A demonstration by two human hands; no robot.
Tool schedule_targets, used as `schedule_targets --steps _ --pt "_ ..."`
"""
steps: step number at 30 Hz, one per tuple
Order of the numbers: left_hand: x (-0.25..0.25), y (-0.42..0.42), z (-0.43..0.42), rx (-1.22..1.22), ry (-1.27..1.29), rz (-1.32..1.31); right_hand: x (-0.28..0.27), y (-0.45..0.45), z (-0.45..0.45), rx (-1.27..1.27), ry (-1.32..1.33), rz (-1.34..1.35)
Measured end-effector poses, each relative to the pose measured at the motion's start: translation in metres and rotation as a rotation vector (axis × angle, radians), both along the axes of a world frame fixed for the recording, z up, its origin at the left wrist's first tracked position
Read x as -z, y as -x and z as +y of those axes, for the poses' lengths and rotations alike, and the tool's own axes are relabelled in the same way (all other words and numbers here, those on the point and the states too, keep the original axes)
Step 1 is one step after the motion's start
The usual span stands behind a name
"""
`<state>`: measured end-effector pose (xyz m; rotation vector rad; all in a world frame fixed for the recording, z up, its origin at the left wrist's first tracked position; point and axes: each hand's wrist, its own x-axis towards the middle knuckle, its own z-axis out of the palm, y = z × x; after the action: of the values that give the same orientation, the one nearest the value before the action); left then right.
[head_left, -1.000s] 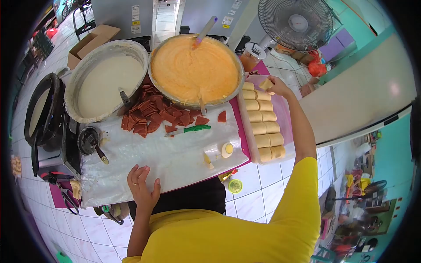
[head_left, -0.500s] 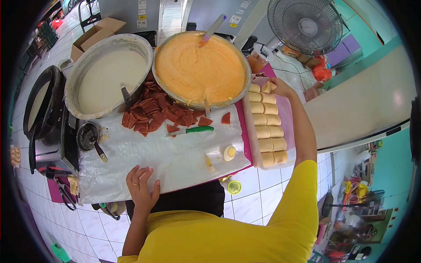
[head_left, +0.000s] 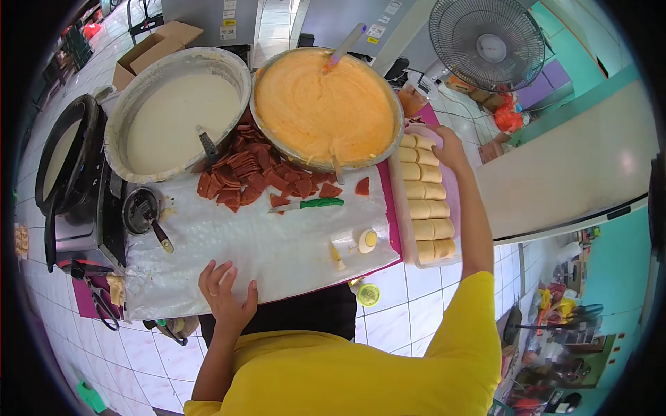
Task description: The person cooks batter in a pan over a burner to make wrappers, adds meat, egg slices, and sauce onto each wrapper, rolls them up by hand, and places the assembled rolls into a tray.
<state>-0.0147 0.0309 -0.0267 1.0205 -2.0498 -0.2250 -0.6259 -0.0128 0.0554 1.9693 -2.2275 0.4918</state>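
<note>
At the far end of the plastic tray (head_left: 450,182), my right hand (head_left: 451,148) has its fingers around the outer end of a pale rolled pancake (head_left: 424,143), which lies level with the others. Two columns of similar rolls (head_left: 425,191) fill the left part of that tray. My left hand (head_left: 229,297) rests at the near table edge, fingers spread, holding nothing. Ahead of it on the white plastic sheet (head_left: 243,243) lie a green-handled knife (head_left: 321,203), a halved boiled egg (head_left: 368,240) and a thin egg slice (head_left: 338,258).
Behind the sheet stand a basin of white batter (head_left: 182,114) and a basin of orange mixture (head_left: 322,104). Sliced red meat (head_left: 260,173) is piled before them. A black pan (head_left: 69,152), small ladle pan (head_left: 142,211) and scissors (head_left: 104,305) sit left. A fan (head_left: 488,45) stands back right.
The roll at my right hand, tilted up before, now lies down in its row. My right hand has shifted slightly outward and nearer. My left hand stays at the table edge.
</note>
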Motion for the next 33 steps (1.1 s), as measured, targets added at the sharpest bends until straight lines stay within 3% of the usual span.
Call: schedule_targets --steps 1,4,10,13,16,18,20,21,22,24,26,27,28,29,32,33 --pt "0.003 -0.001 -0.001 0.007 0.03 0.018 0.007 0.003 0.006 0.017 0.176 0.025" --pt "0.006 -0.002 0.001 0.036 0.044 0.015 0.039 0.003 0.001 0.242 0.145 -0.265" --pt "0.006 -0.004 0.001 0.04 0.035 0.014 0.046 -0.019 -0.006 0.272 0.185 -0.112" --pt "0.001 -0.002 0.003 0.036 0.02 -0.014 0.027 -0.022 -0.004 0.218 0.43 -0.097" --pt "-0.007 -0.002 0.001 0.055 -0.006 -0.065 -0.016 -0.063 0.019 0.278 0.237 -0.159" --pt "-0.016 0.001 0.001 0.055 -0.008 -0.063 -0.056 -0.122 0.043 0.138 -0.175 -0.229" --pt "-0.016 -0.001 -0.006 0.168 -0.038 -0.02 -0.063 -0.182 0.063 -0.157 -0.342 -0.529" --pt "-0.014 -0.004 -0.006 0.228 -0.056 -0.003 -0.07 -0.212 0.065 -0.232 -0.406 -0.493" --pt "-0.009 -0.011 -0.005 0.237 -0.196 0.133 -0.071 -0.239 0.065 -0.31 -0.469 -0.455" --pt "0.002 -0.031 -0.005 0.235 -0.472 0.402 -0.047 -0.272 0.059 -0.44 -0.339 -0.433" --pt "0.0 -0.061 -0.029 0.022 -0.634 1.015 -0.026 -0.301 0.042 -0.445 -0.123 -0.183" --pt "-0.045 -0.062 -0.043 -0.163 -0.458 1.269 -0.016 -0.31 0.036 -0.444 -0.02 -0.057" --pt "-0.056 -0.105 -0.062 0.039 -0.411 1.335 -0.005 -0.313 0.032 -0.411 -0.068 -0.026" --pt "-0.113 -0.112 -0.07 0.024 -0.444 1.672 0.006 -0.314 0.026 -0.378 -0.115 0.01" --pt "-0.161 -0.184 -0.093 0.091 -0.395 1.838 0.035 -0.311 0.015 -0.348 -0.15 0.084" --pt "-0.165 -0.206 -0.099 0.207 -0.531 1.85 0.04 -0.309 0.013 -0.344 -0.144 0.106"
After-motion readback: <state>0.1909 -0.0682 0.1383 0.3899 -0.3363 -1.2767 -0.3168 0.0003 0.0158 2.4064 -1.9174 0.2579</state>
